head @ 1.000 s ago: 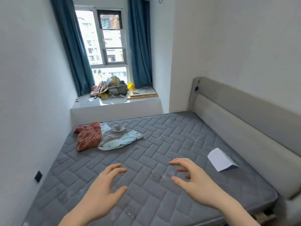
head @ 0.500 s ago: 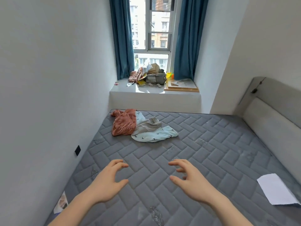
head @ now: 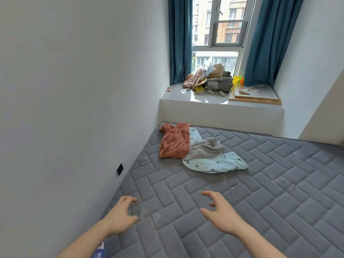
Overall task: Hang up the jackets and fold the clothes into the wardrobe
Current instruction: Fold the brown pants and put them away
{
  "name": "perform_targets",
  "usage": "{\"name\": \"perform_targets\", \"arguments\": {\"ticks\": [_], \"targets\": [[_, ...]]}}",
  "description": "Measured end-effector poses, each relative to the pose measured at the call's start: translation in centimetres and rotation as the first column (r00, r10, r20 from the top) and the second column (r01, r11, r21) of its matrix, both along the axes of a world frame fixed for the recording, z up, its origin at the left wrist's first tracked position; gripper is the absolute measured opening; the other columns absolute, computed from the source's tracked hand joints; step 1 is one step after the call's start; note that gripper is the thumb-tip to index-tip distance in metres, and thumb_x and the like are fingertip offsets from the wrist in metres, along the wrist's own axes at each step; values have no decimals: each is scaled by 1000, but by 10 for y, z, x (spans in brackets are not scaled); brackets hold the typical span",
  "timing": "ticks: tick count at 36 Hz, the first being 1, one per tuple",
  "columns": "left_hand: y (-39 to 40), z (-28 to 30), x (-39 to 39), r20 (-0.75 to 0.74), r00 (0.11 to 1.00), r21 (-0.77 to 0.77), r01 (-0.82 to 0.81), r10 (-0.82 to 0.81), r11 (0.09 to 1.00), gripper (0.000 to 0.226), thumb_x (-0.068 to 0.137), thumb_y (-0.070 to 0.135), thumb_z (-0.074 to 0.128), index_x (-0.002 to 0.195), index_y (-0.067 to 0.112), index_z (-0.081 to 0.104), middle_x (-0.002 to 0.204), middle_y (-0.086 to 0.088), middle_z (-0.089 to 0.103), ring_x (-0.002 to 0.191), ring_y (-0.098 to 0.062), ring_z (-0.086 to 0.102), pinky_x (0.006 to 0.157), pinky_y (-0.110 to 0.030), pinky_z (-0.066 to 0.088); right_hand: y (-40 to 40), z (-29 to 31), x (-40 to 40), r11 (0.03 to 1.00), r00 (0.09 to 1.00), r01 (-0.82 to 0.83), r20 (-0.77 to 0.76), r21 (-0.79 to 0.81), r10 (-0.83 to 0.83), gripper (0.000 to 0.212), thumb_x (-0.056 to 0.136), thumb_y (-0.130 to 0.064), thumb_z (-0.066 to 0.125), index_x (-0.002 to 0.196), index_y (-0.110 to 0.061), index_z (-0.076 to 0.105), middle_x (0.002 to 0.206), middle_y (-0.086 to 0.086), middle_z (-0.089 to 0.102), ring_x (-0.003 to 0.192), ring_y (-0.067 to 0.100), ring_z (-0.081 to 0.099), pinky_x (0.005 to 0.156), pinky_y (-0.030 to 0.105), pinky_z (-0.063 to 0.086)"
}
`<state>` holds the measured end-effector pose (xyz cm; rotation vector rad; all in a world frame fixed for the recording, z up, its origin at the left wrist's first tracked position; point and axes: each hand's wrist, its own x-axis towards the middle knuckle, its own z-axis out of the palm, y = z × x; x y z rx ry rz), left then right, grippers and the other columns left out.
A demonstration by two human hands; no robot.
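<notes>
Mattress [head: 260, 211]: one, grey quilted, bare, fills the lower frame and carries the clothes. No wardrobe and no hanger in view.

Progress, as judged from the layout: early. Nothing on the mattress is folded, nothing is hung, and no garment is in hand. All handling looks left to do.

Window ledge [head: 204, 98]: one, beyond the far edge of the mattress, with a mixed heap [head: 214, 79] of bags, boxes and papers. A pinkish cloth [head: 189, 81] lies at the heap's left side; cannot tell whether it belongs to the task. One flat wooden-framed board [head: 255, 94] lies to the right of the heap.

Curtains: two, blue, one at each side of the window.

Clothes on the mattress, far left corner near the wall, in one crumpled pile, touching and overlapping. Count three, as far as I can separate them:
- pale blue garment [head: 216, 162] with small dark marks, nearest, largest
- rust-orange garment [head: 174, 142], leftmost
- grey garment [head: 206, 148], lying over the blue one

Hands: two, both empty, both well short of the pile.
- Right hand [head: 221, 213]: released, fingers spread and loosely bent, above the mattress.
- Left hand [head: 122, 214]: fingers curled down at the mattress edge near the wall; cannot tell whether it presses the surface or only hovers.

Wall socket [head: 120, 168]: one, black, low on the left wall.
</notes>
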<state>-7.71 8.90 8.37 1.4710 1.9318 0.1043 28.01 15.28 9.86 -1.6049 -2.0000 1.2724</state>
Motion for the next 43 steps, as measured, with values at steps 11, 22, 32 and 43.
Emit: {"name": "perform_targets", "arguments": {"ticks": [11, 22, 32, 43], "targets": [[179, -119, -111, -168, 984, -122, 31, -52, 992, 68, 84, 29, 62, 147, 17, 39, 152, -5, 32, 133, -24, 47, 112, -31, 37, 130, -104, -94, 993, 984, 115, 137, -9, -112, 50, 95, -33, 63, 141, -35, 41, 140, -16, 34, 111, 5, 48, 94, 24, 41], [324, -343, -149, -265, 957, -260, 44, -115, 965, 93, 85, 52, 67, 158, 26, 18, 167, -4, -4, 150, -35, 15, 117, -49, 32, 244, -329, -189, 992, 954, 116, 285, -54, -96, 58, 95, -33, 62, 147, -30, 37, 152, -9, 27, 134, 12, 43, 109, 27, 38], [375, -500, -163, -301, 953, -373, -136, 19, 918, 170, 33, 98, 66, 142, 33, -46, 147, -5, -56, 141, -47, -40, 111, -76, -10, 334, -474, -246, 993, 905, 53, 426, -106, -3, 73, 92, -47, 64, 155, -31, 30, 160, 1, 20, 144, 27, 31, 117, 38, 32], [399, -506, -172, -218, 976, -507, -135, 24, 851, 183, 21, 94, 72, 129, 26, -59, 125, -11, -71, 129, -52, -50, 105, -80, -12, 440, -494, -317, 972, 924, 233, 317, -21, -215, 61, 85, -51, 69, 137, -30, 44, 142, 4, 32, 133, 30, 37, 107, 41, 38]]}}
